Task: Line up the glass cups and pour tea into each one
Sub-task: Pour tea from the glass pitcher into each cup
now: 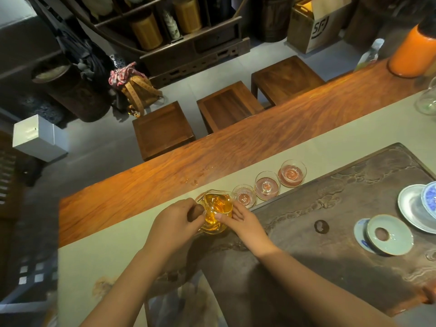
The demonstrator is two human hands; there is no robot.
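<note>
Three small glass cups stand in a diagonal row on the pale table runner, along the far edge of the dark tea tray: the nearest cup, the middle cup and the far cup. A glass pitcher of amber tea sits just left of the nearest cup, its lip close to that cup. My left hand grips the pitcher's left side. My right hand holds its right side, thumb against the glass.
The dark carved tea tray fills the right foreground, carrying a pale lid and a saucer with a blue-and-white bowl. An orange flask stands at the table's far right. Wooden stools line the far side.
</note>
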